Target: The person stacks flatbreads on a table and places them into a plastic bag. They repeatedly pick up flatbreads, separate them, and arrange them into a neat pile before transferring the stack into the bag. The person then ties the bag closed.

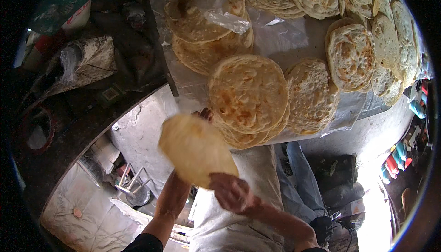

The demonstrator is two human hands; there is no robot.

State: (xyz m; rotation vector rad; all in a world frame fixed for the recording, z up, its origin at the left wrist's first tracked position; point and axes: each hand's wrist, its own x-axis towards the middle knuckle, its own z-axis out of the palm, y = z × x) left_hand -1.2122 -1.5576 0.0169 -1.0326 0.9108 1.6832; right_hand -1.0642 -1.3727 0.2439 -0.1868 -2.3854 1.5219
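A round flatbread (196, 150), blurred by motion, is held up in front of me. My right hand (231, 191) grips its lower right edge. My left hand (206, 114) is mostly hidden behind the bread; only some fingertips show at its upper edge, so its hold cannot be made out. Just beyond, a stack of browned round flatbreads (248, 93) lies at the near edge of a table covered in plastic sheet (344, 114). More flatbreads (210, 45) lie behind it to the left, partly under clear plastic, and an oval stack (311, 96) is to its right.
Further stacks of flatbread (351, 57) fill the table's right side. A dark, cluttered surface (137, 62) curves along the left, with a stained sack (93, 59) on it. Below left stands a metal-legged object (137, 191). A person's blue-clad leg (303, 179) seems visible beneath the table.
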